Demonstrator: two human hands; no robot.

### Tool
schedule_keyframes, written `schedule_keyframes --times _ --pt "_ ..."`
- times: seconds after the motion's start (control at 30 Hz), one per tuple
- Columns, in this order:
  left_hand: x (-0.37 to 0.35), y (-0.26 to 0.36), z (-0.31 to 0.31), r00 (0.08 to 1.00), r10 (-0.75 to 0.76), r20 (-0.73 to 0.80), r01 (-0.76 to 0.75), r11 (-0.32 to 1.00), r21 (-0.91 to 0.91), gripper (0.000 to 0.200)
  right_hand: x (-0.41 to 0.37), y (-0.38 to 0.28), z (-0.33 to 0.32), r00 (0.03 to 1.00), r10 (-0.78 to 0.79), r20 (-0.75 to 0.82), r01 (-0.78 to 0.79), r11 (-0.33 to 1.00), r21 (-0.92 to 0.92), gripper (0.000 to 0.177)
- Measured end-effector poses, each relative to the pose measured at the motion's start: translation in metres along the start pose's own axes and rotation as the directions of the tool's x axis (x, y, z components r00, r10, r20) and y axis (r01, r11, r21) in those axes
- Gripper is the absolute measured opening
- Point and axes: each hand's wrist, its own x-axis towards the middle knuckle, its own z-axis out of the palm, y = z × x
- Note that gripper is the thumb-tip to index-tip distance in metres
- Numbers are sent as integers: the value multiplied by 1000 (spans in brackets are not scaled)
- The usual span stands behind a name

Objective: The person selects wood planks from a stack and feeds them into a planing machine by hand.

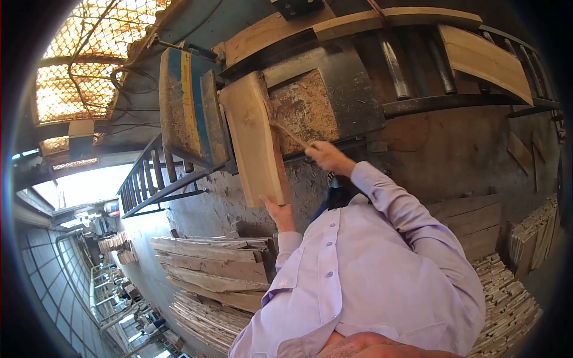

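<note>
A pale wooden board (253, 140) with a wavy bark edge lies across the machine table (358, 89), its near end sticking out over the edge. My left hand (279, 213) grips that near end, with the thumb on top. In my right hand (329, 157) is a thin stick (290, 135), closed in the fingers. The stick's far tip reaches the board's right edge, over a recess filled with sawdust (307, 107). Beside the board on the left stands a blue and yellow machine housing (186, 107).
Roller conveyors (444, 71) extend right, bearing another board (486, 62), and left (143, 185). A long plank (397, 19) lies along the far side. Stacked planks (209, 259) stand at lower left, more cut wood (507, 298) at lower right.
</note>
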Motion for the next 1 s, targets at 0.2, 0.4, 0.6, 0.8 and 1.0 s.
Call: schedule_keyframes --times 0.2,0.4,0.6,0.8,1.0 --pt "17 -4 -1 995 99 -9 -99 995 6 67 -39 -38 -179 853 494 -169 -199 608 769 32" --pt "29 3 2 998 49 40 -50 999 3 66 -99 -26 -275 684 393 -615 -321 919 230 37" --pt "11 -10 -8 999 28 44 -29 1000 11 65 -94 11 -290 643 191 -742 -465 867 -180 51" --pt "6 -11 -12 999 38 15 -39 999 23 63 -67 30 -301 685 220 -694 -514 822 -246 59" --pt "5 -10 -10 994 113 7 -113 989 91 62 -63 37 -308 718 186 -671 -522 782 -341 67"
